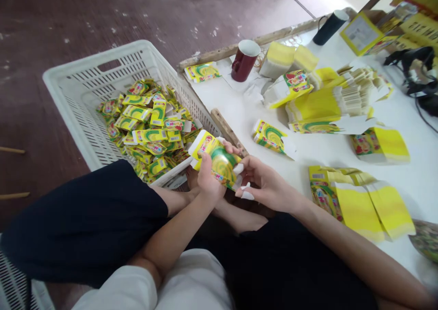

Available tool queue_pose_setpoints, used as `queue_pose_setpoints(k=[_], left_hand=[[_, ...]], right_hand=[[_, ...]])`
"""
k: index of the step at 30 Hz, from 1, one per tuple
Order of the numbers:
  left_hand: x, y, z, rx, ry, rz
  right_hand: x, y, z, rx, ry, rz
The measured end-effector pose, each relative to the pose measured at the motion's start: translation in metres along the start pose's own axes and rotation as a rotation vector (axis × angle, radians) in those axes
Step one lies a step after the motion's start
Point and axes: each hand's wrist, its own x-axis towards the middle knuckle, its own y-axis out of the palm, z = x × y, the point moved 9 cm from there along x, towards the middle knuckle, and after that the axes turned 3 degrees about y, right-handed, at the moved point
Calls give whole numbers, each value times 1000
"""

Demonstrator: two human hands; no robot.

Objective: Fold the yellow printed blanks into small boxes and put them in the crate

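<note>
Gripped over the lap in both hands, a yellow-green carton [219, 161]: left hand [208, 178] closed round its near side, right hand [268, 187] pinching its end. At left on dark floor [51, 22], a white basket [102, 56] of folded cartons [147, 123]; at right, a white table [328, 150] with flat stacks [318, 104], red mug [243, 61].

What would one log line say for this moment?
left hand: grips box | right hand: grips box | crate: boxes inside | table: flat stacks, mug
</note>
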Motion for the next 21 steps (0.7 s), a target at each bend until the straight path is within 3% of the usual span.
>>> queue_pose_setpoints(k=[2,5,9,13,17,19,21], left_hand=[[1,-6,1,23,1,-56],[2,-11,4,79,29,-56],[5,-2,0,135,114,93],[12,0,-2,154,71,149],[20,-1,-26,230,198,233],[19,5,-39,378,279,338],[14,17,-37,622,254,499]], right_hand=[[3,10,-4,-6,29,19],[6,7,-12,-158,71,-82],[5,-19,-11,-209,-3,-221],[-4,-57,2,-259,-131,-358],[-25,-78,36,-706,-347,-563],[-36,-66,53,-1020,-504,-600],[-39,-42,59,-1237,-653,-482]])
